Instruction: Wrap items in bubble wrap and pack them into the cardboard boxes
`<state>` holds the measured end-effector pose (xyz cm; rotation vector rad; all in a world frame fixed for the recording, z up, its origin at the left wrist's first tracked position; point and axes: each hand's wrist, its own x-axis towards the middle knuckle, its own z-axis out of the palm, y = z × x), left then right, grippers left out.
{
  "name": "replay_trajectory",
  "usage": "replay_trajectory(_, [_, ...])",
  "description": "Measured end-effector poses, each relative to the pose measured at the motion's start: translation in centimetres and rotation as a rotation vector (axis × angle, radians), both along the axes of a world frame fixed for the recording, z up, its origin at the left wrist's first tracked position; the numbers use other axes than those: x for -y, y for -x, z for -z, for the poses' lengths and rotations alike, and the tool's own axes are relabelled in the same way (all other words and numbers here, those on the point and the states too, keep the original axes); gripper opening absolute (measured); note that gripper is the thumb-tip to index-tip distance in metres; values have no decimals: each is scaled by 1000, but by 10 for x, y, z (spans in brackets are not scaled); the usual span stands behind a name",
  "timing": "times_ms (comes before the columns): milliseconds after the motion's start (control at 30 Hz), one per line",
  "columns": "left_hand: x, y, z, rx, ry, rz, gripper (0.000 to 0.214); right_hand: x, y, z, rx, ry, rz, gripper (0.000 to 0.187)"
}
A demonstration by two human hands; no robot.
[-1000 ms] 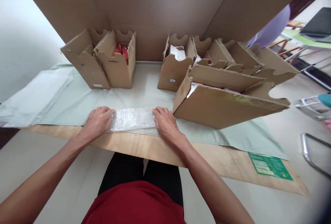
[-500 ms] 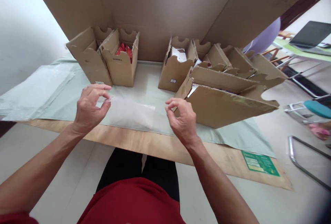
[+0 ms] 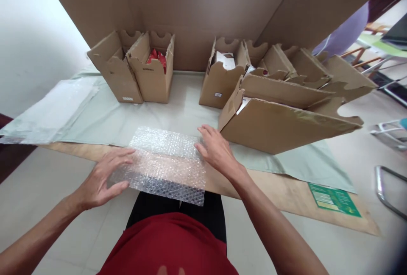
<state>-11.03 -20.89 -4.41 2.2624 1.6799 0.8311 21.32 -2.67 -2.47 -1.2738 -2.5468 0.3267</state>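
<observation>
Around me spread the pale tiled floor (image 3: 85, 228) and, at my left, a white wall (image 3: 41, 25); a tall brown cardboard panel (image 3: 197, 8) stands along the far edge of my tabletop (image 3: 276, 188). A pale green cloth (image 3: 184, 101) covers most of the wood, leaving a bare strip along the near edge. A long open cardboard box (image 3: 286, 124) sits slantwise towards the right end, in front of a row of narrower boxes (image 3: 213, 84); another pair (image 3: 155, 78) stands side by side near the far edge, left of the middle. A layered stack of clear sheets (image 3: 60, 101) lies over the left end. My piece of bubble wrap (image 3: 171, 162) lies flat across the middle of the near edge: its far part on the cloth, its middle over bare wood, its near part reaching past the edge above my black trousers (image 3: 149, 207). It is clear and glossy, roughly rectangular, whiter at its far left, and the wood shows through it. My left hand (image 3: 103, 177) is spread, thumb well apart, over its left side; my right hand (image 3: 218, 145) is loosely opened at its right side, and I cannot tell how firmly either touches. A green printed label (image 3: 333, 199) marks the tabletop's near right corner. Tiny round bubbles dot the wrap, catching light.
</observation>
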Motion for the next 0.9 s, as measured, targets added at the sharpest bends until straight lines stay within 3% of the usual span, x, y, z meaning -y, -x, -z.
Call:
replay_trajectory(133, [-28, 0, 8, -87, 96, -358, 44, -1, 17, 14, 233, 47, 18, 19])
replay_trajectory(200, [-41, -3, 14, -197, 110, -426, 43, 5, 17, 14, 235, 27, -5, 15])
replay_trajectory(367, [-55, -9, 10, -206, -17, -356, 36, 3, 9, -7, 141, -242, -87, 21])
replay_trajectory(500, [-74, -7, -4, -220, -139, -424, 36, -30, 22, -22, 77, -432, -56, 28])
replay_trajectory(667, [-97, -7, -2, -401, -30, -443, 43, -63, 40, -8, 104, -266, -12, 36])
replay_trajectory(800, [-109, -19, 2, -368, -130, -387, 44, -54, 43, 8, 0, -233, 17, 50])
replay_trajectory(900, [-128, -42, 6, -323, -131, -236, 47, -42, 59, 16, -19, -158, -29, 53])
